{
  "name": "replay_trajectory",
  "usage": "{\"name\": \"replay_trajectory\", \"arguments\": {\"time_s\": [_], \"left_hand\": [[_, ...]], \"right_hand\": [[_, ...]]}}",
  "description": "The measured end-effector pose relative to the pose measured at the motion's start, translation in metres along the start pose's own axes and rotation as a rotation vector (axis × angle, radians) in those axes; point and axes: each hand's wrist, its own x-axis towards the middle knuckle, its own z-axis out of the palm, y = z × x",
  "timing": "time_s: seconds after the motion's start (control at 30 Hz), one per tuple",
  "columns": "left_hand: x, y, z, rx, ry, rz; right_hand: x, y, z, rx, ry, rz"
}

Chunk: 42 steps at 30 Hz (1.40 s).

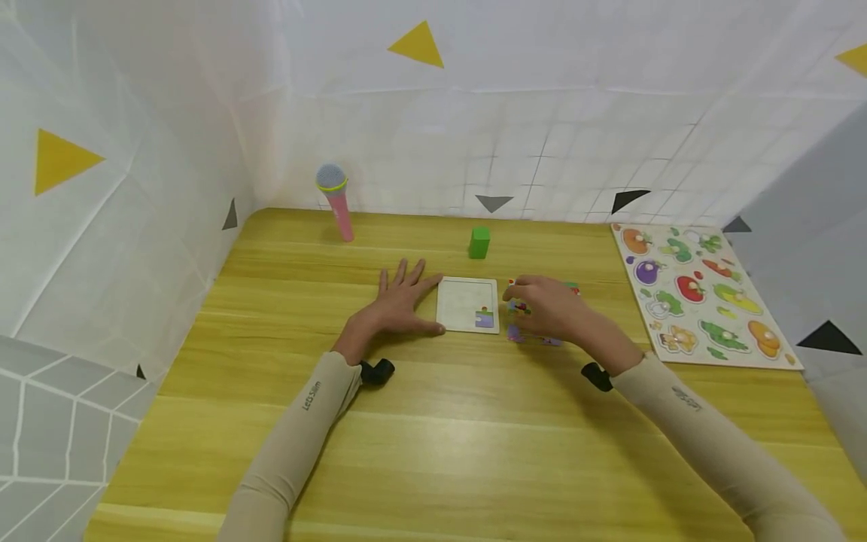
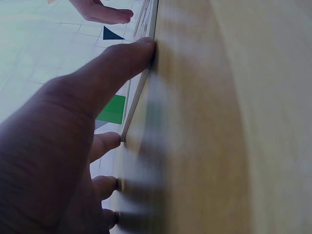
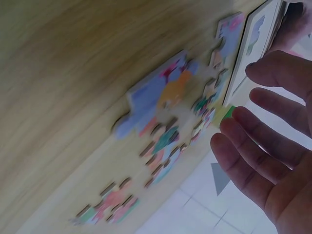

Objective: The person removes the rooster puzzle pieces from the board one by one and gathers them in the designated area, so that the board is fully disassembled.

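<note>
A small white puzzle tray (image 1: 462, 297) lies flat on the wooden table. One purple and green jigsaw piece (image 1: 484, 320) sits in its lower right corner. With fingers spread, my left hand (image 1: 400, 307) rests at the tray's left side, thumb and index fingertip touching its edge. My right hand (image 1: 550, 307) hovers over several loose jigsaw pieces (image 1: 515, 333) to the right of the tray and partly hides them from the head view. In the right wrist view its fingers are loosely bent, apart from the thumb, and hold nothing; a bigger blue and orange piece (image 3: 158, 92) lies among the others.
Behind the tray stands a green block (image 1: 479, 243). A pink toy microphone (image 1: 342, 214) stands at the back left. On the right lies a large vegetable puzzle board (image 1: 667, 275) with knobbed pieces. White patterned sheets (image 1: 379, 128) hang behind the table (image 1: 420, 452).
</note>
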Motion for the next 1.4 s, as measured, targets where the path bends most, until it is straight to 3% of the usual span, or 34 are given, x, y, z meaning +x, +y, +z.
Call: {"name": "replay_trajectory", "arguments": {"time_s": [0.17,0.47,1.1,1.4], "left_hand": [[0.001,-0.001,0.0,0.004,0.0,-0.001],[0.0,-0.001,-0.001,-0.008,0.002,-0.001],[-0.001,-0.001,-0.001,-0.022,-0.006,-0.004],[0.001,0.0,0.0,-0.008,-0.005,-0.002]], "right_hand": [[0.006,-0.004,0.003,0.001,0.011,-0.022],[0.017,-0.016,0.006,0.019,-0.029,0.011],[0.032,-0.027,0.019,0.032,-0.023,-0.08],[0.034,-0.03,0.018,0.038,-0.052,-0.062]]}}
